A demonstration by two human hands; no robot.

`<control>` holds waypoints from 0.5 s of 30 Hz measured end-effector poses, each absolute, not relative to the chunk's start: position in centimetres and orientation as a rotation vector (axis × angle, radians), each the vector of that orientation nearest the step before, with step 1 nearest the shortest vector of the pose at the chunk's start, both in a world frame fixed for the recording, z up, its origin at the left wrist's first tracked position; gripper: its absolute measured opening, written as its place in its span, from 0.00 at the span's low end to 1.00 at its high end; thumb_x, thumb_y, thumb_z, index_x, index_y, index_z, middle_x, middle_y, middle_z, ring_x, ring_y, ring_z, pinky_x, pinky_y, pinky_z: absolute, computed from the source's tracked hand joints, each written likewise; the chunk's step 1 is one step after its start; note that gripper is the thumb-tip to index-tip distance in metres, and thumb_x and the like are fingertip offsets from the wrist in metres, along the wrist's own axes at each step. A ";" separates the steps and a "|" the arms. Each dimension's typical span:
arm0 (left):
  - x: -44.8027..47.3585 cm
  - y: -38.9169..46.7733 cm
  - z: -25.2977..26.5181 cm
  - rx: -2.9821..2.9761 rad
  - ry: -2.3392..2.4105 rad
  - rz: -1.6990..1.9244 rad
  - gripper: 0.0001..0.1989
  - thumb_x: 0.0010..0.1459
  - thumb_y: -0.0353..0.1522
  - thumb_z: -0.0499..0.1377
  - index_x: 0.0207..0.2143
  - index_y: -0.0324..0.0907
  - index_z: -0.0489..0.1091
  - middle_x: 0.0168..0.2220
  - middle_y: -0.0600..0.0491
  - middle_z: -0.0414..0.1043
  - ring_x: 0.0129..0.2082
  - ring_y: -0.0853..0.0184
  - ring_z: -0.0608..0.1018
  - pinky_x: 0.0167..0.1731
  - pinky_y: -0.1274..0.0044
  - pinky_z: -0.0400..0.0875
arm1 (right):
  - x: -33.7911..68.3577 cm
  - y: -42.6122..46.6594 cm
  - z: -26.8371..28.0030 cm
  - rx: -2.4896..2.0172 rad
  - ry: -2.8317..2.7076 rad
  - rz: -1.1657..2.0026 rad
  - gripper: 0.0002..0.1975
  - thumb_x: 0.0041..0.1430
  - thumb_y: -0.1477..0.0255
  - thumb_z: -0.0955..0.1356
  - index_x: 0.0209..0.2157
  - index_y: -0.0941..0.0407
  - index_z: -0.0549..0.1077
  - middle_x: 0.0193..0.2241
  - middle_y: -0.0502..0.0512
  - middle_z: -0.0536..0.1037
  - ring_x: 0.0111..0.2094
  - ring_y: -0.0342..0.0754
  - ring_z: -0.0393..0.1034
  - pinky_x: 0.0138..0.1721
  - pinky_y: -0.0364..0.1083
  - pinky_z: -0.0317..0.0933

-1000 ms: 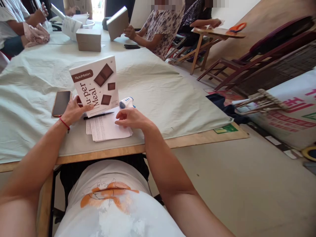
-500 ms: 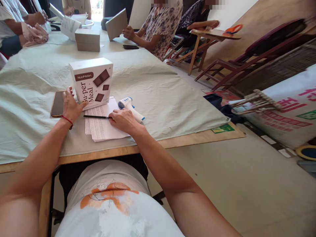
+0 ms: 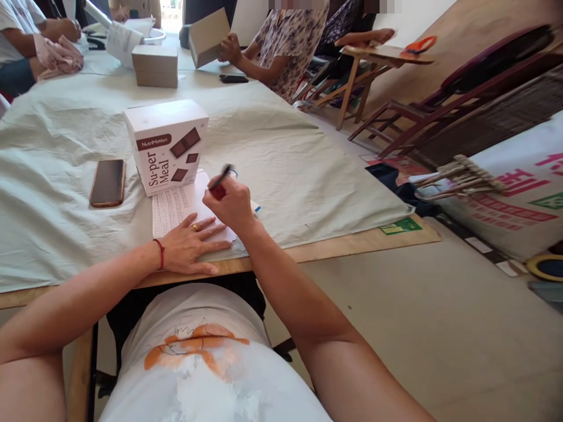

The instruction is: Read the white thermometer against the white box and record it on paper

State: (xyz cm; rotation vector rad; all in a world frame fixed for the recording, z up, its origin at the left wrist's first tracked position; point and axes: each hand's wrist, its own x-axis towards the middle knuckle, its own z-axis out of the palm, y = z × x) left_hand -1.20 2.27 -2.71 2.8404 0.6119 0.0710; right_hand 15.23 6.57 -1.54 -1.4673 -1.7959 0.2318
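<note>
My left hand lies flat with fingers spread on the lower part of the printed papers, near the table's front edge. Closed around a black pen, my right hand is over the right side of the papers, with the pen's upper end pointing up. Behind the papers stands a white Su-per Meal box, upright, its lower edge meeting them. A blue-and-white handheld thermometer is mostly hidden behind my right hand. To the left of the box lies a phone, dark screen up.
A pale cloth covers the wooden table. Farther back are a closed cardboard box and a dark phone. A person across the table holds another cardboard box. Chairs and a large printed sack stand at right.
My left hand has moved from beside the box down onto the papers. My right hand has picked the pen up into a raised grip. The Su-per Meal box has turned slightly.
</note>
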 end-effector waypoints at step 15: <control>-1.9 1.5 -2.3 2.723 0.689 0.042 0.55 0.57 0.62 0.59 0.74 0.36 0.50 0.73 0.26 0.52 0.73 0.34 0.57 0.66 0.37 0.41 | 14.6 8.2 -4.2 -1.298 -1.556 0.921 0.03 0.50 0.70 0.65 0.25 0.50 0.65 0.20 0.45 0.68 0.25 0.45 0.65 0.29 0.44 0.63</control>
